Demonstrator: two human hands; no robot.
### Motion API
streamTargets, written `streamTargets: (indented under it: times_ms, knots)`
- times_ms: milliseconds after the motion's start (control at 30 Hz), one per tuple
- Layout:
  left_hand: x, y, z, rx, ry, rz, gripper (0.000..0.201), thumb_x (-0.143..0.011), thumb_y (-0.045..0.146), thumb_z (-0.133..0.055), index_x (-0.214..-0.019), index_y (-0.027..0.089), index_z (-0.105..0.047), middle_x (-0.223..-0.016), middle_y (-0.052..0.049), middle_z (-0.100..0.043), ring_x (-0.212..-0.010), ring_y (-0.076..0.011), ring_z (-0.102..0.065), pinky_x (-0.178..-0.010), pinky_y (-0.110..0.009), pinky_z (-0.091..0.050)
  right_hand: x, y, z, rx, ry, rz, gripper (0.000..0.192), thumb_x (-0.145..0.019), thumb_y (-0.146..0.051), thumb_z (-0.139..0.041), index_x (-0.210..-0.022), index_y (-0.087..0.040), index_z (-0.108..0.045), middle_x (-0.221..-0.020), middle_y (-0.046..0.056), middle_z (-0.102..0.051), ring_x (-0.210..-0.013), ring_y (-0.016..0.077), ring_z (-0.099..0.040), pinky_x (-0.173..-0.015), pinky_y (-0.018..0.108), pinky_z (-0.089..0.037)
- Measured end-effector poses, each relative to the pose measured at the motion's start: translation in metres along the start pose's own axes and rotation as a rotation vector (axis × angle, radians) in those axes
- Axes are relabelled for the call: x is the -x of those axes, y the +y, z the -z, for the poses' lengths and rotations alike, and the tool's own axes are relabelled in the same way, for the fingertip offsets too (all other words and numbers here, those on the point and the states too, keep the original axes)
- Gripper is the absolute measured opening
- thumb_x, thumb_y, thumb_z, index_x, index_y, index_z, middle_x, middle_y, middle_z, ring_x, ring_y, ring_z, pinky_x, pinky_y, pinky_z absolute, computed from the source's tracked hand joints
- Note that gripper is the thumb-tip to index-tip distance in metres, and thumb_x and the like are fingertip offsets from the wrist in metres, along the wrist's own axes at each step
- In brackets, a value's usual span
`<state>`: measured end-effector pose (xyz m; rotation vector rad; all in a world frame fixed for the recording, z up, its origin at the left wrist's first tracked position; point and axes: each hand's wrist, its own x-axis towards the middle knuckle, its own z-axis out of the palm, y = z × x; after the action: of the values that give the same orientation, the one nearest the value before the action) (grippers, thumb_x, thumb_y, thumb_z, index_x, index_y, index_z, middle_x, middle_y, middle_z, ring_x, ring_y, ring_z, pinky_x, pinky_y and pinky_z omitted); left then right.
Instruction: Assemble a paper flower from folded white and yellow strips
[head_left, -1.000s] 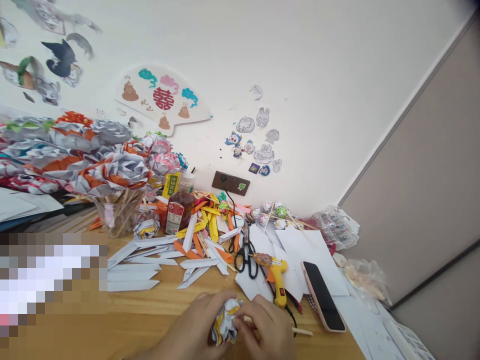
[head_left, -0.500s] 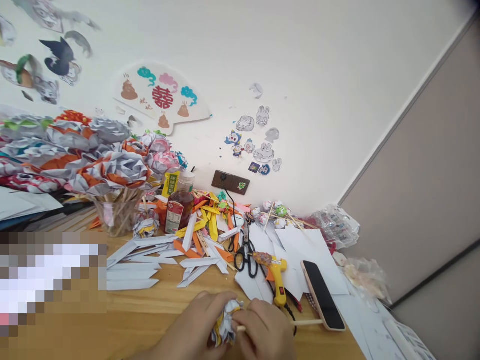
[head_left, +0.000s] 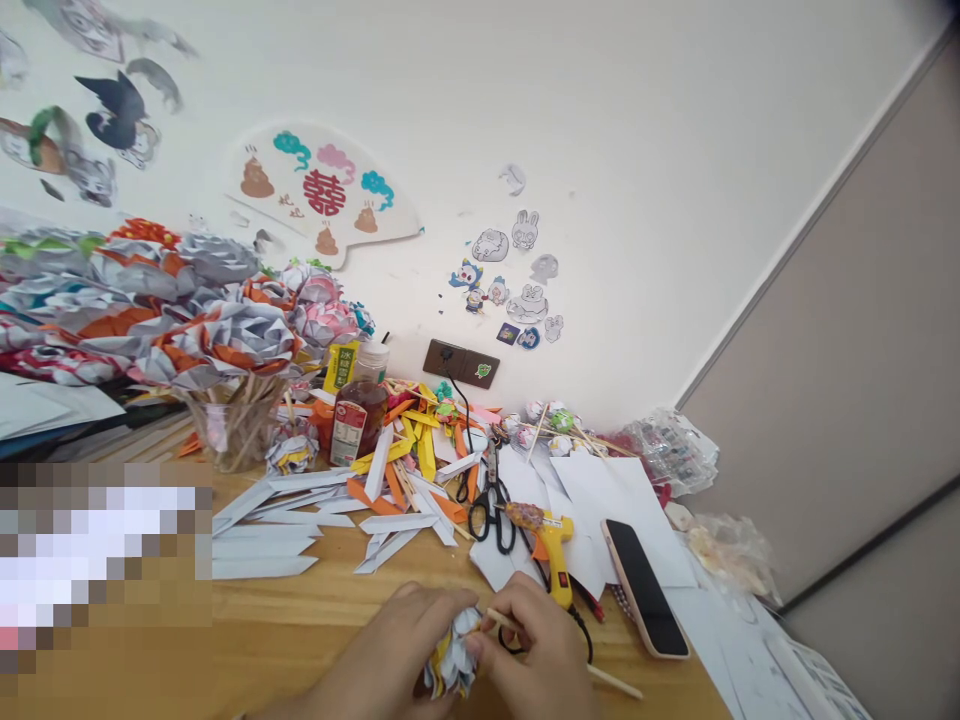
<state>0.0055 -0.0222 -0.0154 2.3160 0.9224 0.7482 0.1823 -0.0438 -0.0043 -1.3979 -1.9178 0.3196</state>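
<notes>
Low in the head view, my left hand [head_left: 401,650] is closed around a paper flower [head_left: 456,655] with white and yellow folded petals. My right hand [head_left: 536,650] is closed on a thin wooden stick [head_left: 616,682]. One end of the stick pokes out beside the flower, and the other slants down to the right, past the hand. My right thumb and fingertips touch the petals' right edge. Beyond that hand lies a yellow hot glue gun [head_left: 557,560], its nozzle area brownish and lumpy. Black-handled scissors [head_left: 493,515] lie to its left.
Folded paper strips [head_left: 277,530] spread over the wooden table [head_left: 300,650]. A phone [head_left: 646,590] lies right, near white sheets [head_left: 619,500]. Left stand a brown bottle [head_left: 360,420] and a clear cup [head_left: 236,435] of paper flowers. A cord reaches a wall socket [head_left: 461,363].
The stick has tilted: its end by the flower is higher and its far end lower, now clear of the phone. My right hand has shifted up slightly. The flower stays in my left hand.
</notes>
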Motion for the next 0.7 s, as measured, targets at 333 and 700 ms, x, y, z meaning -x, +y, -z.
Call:
streamTargets:
  times_ms: [333, 700]
  knots:
    - [-0.002, -0.015, -0.013, 0.218, 0.138, 0.099, 0.058, -0.058, 0.004, -0.057, -0.111, 0.028, -0.055, -0.106, -0.001, -0.070, -0.097, -0.0234, -0.064, -0.082, -0.029, -0.050, 0.002, 0.004, 0.007, 0.221, 0.154, 0.347, 0.026, -0.094, -0.025, -0.041, -0.079, -0.020, -0.062, -0.062, 0.000, -0.058, -0.053, 0.0138, -0.057, -0.049, 0.023, -0.035]
    - [-0.004, -0.015, -0.015, 0.205, 0.173, 0.175, 0.042, -0.063, 0.012, -0.061, -0.103, 0.026, -0.060, -0.092, -0.001, -0.073, -0.085, -0.0224, -0.066, -0.073, -0.027, -0.051, -0.003, -0.006, -0.004, 0.472, 0.438, 0.690, 0.030, -0.097, -0.025, -0.036, -0.080, -0.020, -0.061, -0.051, 0.000, -0.058, -0.043, 0.0148, -0.050, -0.046, 0.028, -0.027]
